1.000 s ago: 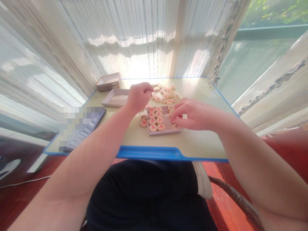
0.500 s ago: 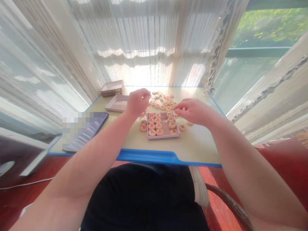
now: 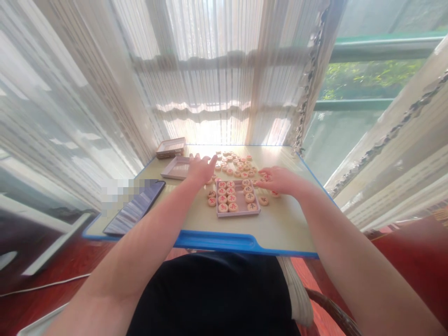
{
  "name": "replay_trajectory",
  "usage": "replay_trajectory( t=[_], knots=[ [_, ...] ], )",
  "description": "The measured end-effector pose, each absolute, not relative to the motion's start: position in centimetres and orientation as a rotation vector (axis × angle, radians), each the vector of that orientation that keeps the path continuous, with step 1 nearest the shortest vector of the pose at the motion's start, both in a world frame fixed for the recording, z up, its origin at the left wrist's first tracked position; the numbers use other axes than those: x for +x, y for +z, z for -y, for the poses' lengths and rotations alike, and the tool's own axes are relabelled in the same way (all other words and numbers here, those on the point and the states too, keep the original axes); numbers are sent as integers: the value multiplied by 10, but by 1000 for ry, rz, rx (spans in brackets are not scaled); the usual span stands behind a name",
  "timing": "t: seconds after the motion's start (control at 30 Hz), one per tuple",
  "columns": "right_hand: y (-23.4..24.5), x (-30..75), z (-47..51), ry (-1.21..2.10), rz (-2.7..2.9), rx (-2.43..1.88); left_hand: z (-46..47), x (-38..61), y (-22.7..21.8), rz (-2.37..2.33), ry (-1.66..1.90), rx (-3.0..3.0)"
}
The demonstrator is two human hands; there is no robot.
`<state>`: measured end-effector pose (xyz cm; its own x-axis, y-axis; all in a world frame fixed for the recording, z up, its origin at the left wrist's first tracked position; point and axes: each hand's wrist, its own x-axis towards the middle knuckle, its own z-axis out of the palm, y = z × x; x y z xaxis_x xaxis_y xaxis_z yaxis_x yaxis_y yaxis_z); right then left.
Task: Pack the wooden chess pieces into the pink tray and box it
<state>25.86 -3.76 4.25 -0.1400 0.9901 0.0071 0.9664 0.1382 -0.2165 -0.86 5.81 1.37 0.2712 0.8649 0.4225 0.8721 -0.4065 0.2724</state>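
A shallow pinkish box [image 3: 239, 213] sits in front of me on the table. Red-marked Chinese chess pieces [image 3: 231, 199] fill two columns on its left side, and black-marked pieces [image 3: 249, 197] line its right side. Beyond it lies a loose spread of pieces [image 3: 241, 167]. My left hand [image 3: 201, 169] hovers with fingers spread, between an empty box lid [image 3: 172, 169] and the loose pieces. My right hand [image 3: 276, 179] has its fingers stretched out over pieces just right of the box; nothing shows in its grasp.
Stacked box parts [image 3: 171, 146] stand at the back left. A dark tablet-like device [image 3: 140, 207] lies at the left edge. The table's blue tray rim [image 3: 215, 241] runs along the front. Sheer curtains [image 3: 217, 93] hang behind the table.
My left hand has opened from closed fingers. My right hand stays right of the box, its fingers now flatter over the pieces. The view has tilted up, so the table appears lower.
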Motion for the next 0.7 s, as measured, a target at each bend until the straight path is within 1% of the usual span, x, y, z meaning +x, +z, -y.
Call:
replay_trajectory(
  t=[0.1, 0.2, 0.27, 0.43, 0.7],
  knots=[
    [45, 260, 38, 242, 2261, -1974, -58, -8, 13, 1823, -660, -2501],
    [45, 260, 36, 234, 2280, -1985, -57, -8, 11, 1964, -680, -2464],
    [44, 260, 35, 210, 2298, -1981, -56, -8, 9, 1991, -739, -2428],
    [38, 256, 31, 83, 2296, -1977, -58, -9, 11, 1860, -948, -2428],
    [34, 256, 27, 116, 2202, -1935, -58, -4, 24, 1871, -1389, -2260]
  ],
)
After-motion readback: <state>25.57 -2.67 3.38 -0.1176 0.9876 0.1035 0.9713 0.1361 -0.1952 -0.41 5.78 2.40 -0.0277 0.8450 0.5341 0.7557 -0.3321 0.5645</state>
